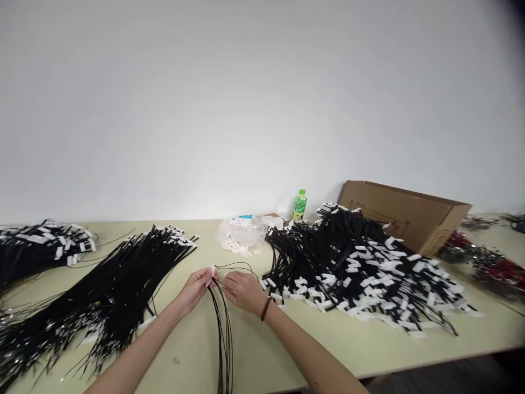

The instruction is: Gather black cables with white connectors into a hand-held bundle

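My left hand (195, 290) pinches a white connector (213, 271) between thumb and fingers, near the middle of the table. Thin black wires (221, 328) hang down from this connector toward the table's front edge. Just to the right, my right hand (243, 291) has its fingers closed on a black wire close to the connector; its fingertips are partly hidden. One loose wire (238, 264) loops above the right hand. Behind both hands lies a clear plastic bag (243, 229), with several small white connectors (238, 247) spilled at its front.
On the left lie bundles of black wires (123, 273) and more with white ends (53, 241). A large heap of black cables with white connectors (369, 279) covers the right side. Behind it are a tilted cardboard box (397, 210), a green-capped bottle (299, 206) and red-and-black wires (498, 268).
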`<state>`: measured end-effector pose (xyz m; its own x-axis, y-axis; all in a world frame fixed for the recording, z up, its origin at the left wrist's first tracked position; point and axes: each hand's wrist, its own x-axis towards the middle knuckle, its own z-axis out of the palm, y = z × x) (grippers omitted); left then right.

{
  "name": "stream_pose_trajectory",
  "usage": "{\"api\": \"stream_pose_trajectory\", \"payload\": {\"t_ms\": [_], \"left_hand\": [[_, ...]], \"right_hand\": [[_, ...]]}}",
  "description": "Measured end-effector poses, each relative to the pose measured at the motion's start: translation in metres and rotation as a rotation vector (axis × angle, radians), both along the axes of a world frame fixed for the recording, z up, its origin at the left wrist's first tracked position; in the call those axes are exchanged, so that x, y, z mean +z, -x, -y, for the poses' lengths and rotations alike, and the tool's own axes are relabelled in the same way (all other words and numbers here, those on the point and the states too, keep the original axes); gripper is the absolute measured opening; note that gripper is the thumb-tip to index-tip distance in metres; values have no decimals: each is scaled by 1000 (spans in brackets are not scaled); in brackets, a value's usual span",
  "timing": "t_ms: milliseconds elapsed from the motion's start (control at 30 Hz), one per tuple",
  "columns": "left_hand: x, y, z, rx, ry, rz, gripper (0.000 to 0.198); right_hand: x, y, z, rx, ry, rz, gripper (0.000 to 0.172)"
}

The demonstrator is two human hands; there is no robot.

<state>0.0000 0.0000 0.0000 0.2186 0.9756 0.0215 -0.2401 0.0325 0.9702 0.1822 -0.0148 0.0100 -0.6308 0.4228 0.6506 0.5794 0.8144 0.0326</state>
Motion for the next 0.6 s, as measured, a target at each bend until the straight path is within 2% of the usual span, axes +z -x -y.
{"api": "stream_pose_trajectory", "payload": {"t_ms": [267, 400, 600], "left_hand": [[1, -1, -1, 10, 76, 75, 25], [2, -2, 0, -14, 74, 94, 24], [2, -5, 3, -32, 70, 129, 22]], "right_hand": [[-5, -6, -2, -117, 83, -25, 12], [-9, -6, -5, -112, 61, -34, 8], [-5, -7, -4, -45, -15, -84, 16]]}}
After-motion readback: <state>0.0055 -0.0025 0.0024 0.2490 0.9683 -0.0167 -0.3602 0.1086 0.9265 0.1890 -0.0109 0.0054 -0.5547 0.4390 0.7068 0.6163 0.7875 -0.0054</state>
